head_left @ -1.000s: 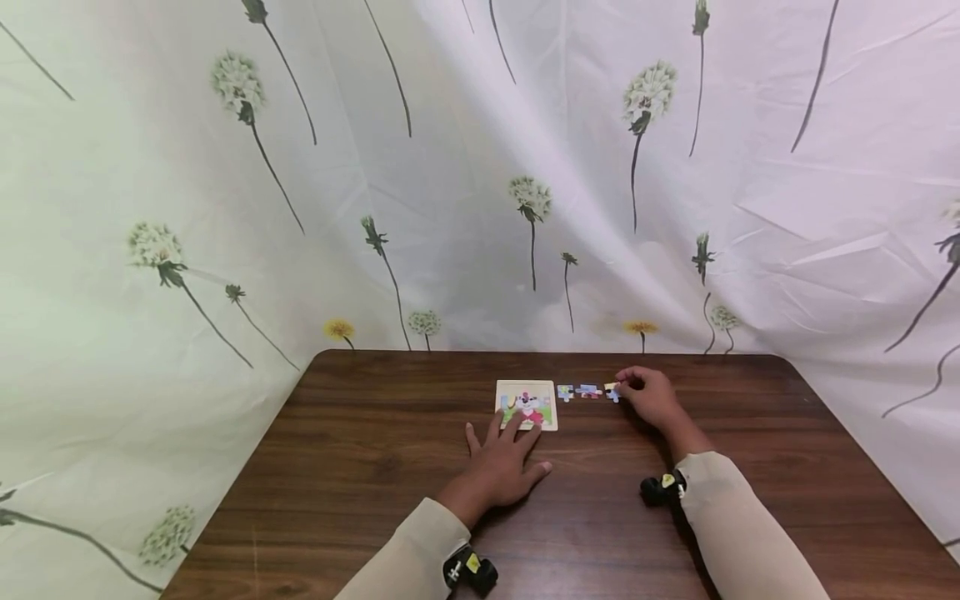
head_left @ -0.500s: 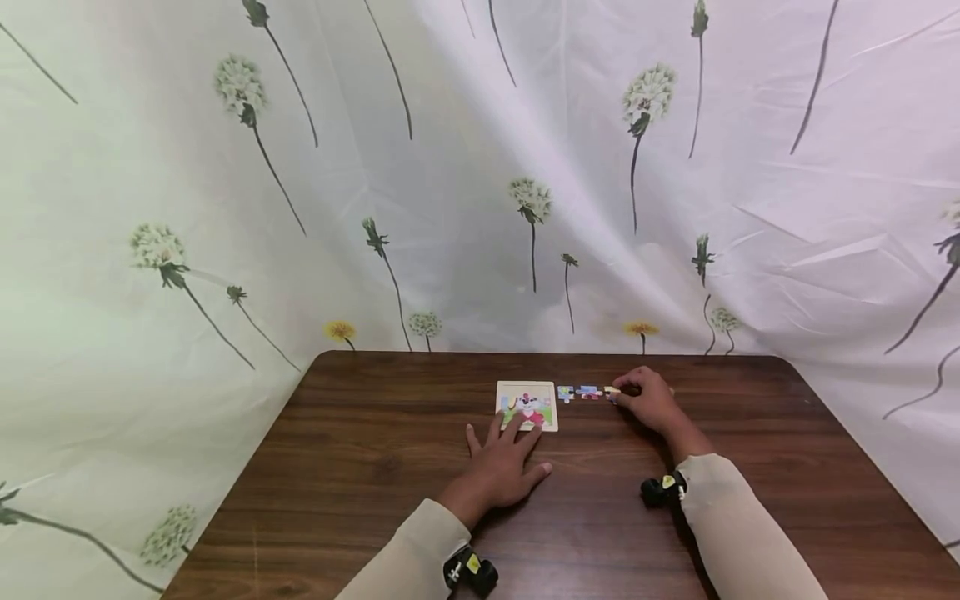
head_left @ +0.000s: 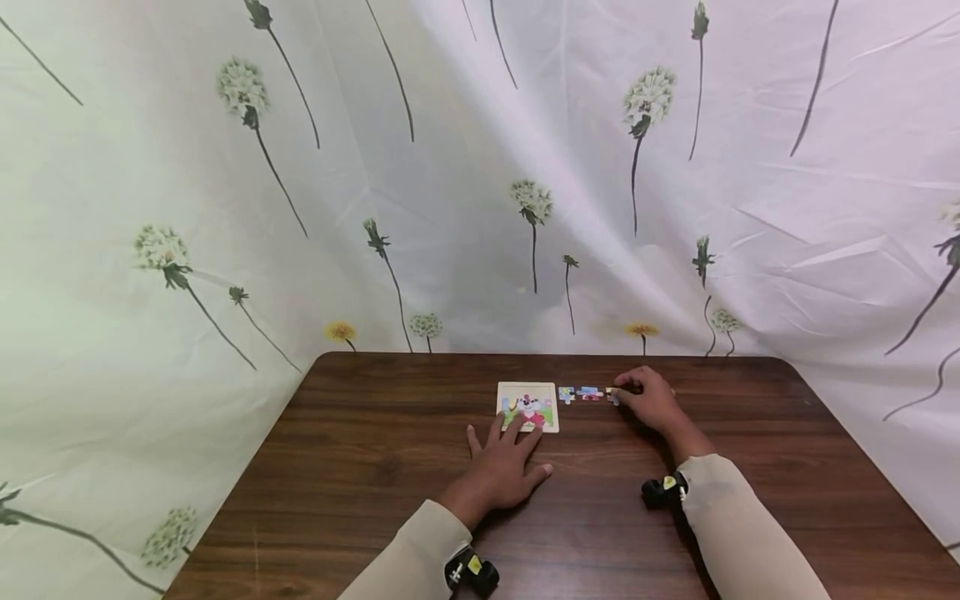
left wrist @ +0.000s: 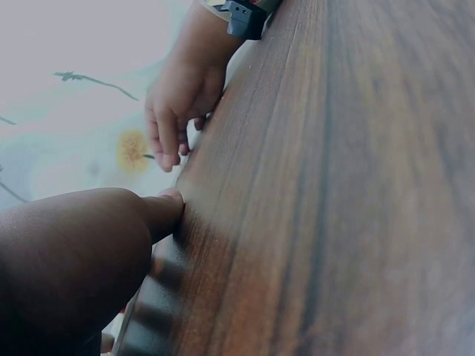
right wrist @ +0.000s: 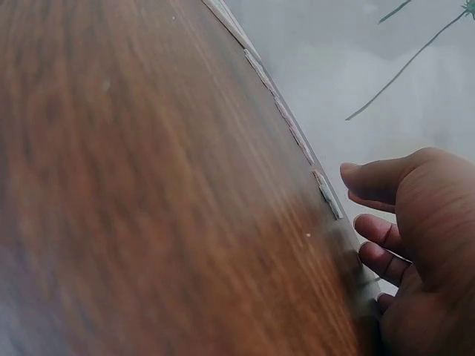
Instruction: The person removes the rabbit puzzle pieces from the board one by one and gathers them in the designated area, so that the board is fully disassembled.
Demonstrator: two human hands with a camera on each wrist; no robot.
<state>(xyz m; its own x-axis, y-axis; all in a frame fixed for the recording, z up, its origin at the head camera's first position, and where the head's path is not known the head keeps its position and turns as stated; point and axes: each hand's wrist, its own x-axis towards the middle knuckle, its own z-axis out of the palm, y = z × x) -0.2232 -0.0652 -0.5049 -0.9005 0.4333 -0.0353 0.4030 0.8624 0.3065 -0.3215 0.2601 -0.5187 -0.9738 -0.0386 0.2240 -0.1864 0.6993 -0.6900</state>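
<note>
My left hand (head_left: 498, 469) rests with spread fingers on the lower part of a square picture puzzle board (head_left: 527, 388), its pale frame round a cartoon animal in red. The fingertips hide some of the picture. Right of the board, a row of loose jigsaw pieces lies flat: a blue-yellow piece (head_left: 566, 394), a blue-pink piece (head_left: 589, 393) and an end piece (head_left: 612, 394). My right hand (head_left: 651, 402) is at the end piece, thumb and fingers bent and partly covering it in the head view. In the right wrist view a gap shows between the thumb (right wrist: 360, 178) and that piece (right wrist: 326, 194).
The dark wooden table (head_left: 360, 467) reaches back to a white cloth (head_left: 457, 208) printed with dandelions. Each wrist carries a black camera, the left camera (head_left: 472, 572) and the right camera (head_left: 662, 492).
My right thumb and fingers have shifted slightly left over the end piece, hiding more of it. The left hand and the board stay where they were.
</note>
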